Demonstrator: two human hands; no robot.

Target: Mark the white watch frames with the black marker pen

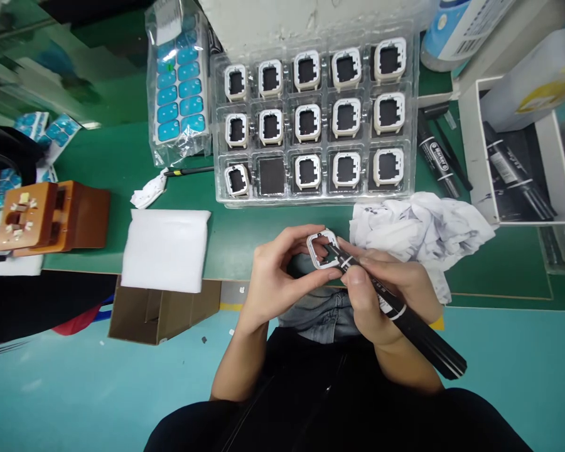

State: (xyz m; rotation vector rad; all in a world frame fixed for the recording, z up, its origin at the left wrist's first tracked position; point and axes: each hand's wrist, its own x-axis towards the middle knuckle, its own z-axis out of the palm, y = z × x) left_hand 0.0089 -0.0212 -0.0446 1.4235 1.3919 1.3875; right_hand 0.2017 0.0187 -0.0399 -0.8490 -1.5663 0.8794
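Holding the small white frame (323, 249) steady looks like the key here: from the head view, the left hand (275, 276) pinches its rim between thumb and fingers (295, 236), just over the near edge of the green desk (113, 157). The right hand (381, 292) grips a black marker (405, 314) pen-style, fingers pressed around the barrel, tip touching the frame's inner edge. I'd judge short, light strokes would keep ink off the outer face. The frame is a rounded square, pale, open in the middle, like those in the clear tray (219, 135) beyond
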